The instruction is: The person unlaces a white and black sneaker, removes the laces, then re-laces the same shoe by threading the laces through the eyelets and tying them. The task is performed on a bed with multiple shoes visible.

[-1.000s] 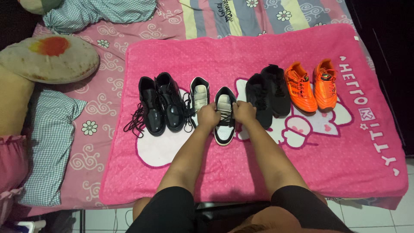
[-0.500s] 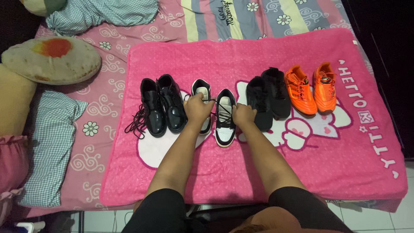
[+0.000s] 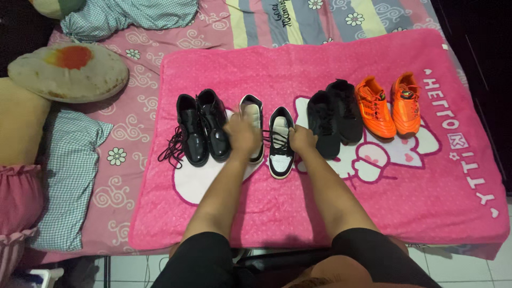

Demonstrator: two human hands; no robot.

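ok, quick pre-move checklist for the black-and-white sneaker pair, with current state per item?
1. Left hand on the left black-and-white sneaker: ok, it rests over that shoe.
2. Right hand at the right black-and-white sneaker: ok, it touches the shoe's side.
3. Laces of the right sneaker tied: cannot tell.
4. Both sneakers flat on the pink blanket: ok.
5. Neighbouring shoes apart from the hands: not ok; the glossy black shoes and the matte black shoes sit right beside them.
6. Firm grip on either shoe: cannot tell.

Both arms reach forward; the left hand (image 3: 242, 134) lies palm down, the right hand (image 3: 301, 140) curled beside it.
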